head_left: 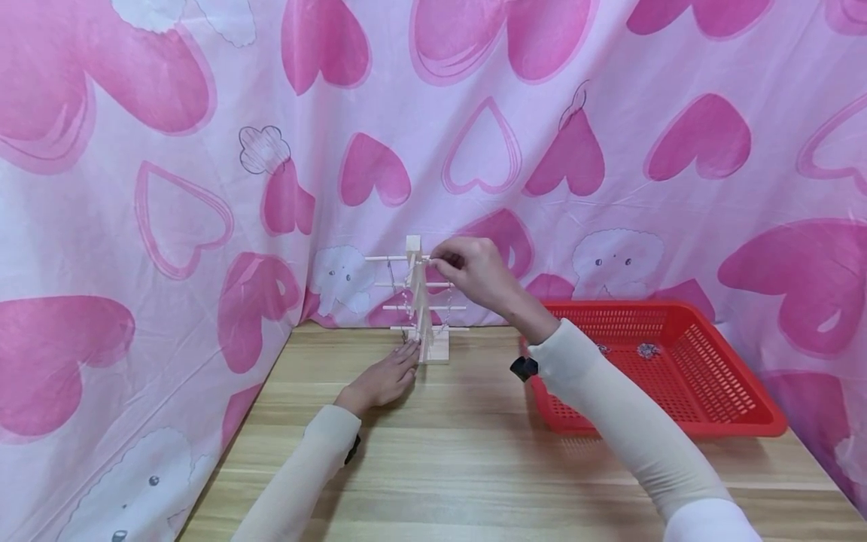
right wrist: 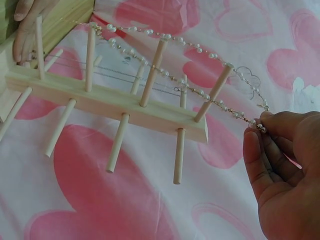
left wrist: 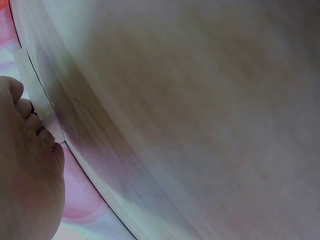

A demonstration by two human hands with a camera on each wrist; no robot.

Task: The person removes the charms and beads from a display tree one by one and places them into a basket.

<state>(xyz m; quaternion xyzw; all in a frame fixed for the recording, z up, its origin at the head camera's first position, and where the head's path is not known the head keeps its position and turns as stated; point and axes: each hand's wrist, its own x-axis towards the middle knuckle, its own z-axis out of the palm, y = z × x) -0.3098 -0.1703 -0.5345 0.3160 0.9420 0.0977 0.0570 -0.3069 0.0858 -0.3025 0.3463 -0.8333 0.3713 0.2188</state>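
A wooden peg stand (head_left: 414,245) stands upright on the table, with thin round pegs out to both sides. My right hand (head_left: 477,275) is at its top right peg and pinches one end of a pearl-beaded necklace (right wrist: 192,89) between thumb and fingertips. In the right wrist view the necklace runs in two strands from the fingertips along the pegs on one side. A thin silver chain (right wrist: 135,75) hangs on pegs of the other side. Down at the base, my left hand (head_left: 387,375) rests its extended fingers against the stand.
To the right, a red plastic basket (head_left: 745,418) with perforated walls sits on the table, partly behind my right forearm. Small silvery jewelry (head_left: 648,351) lies inside it. A pink heart-patterned curtain (head_left: 372,169) hangs behind the stand and along the left side of the wooden table (head_left: 433,467).
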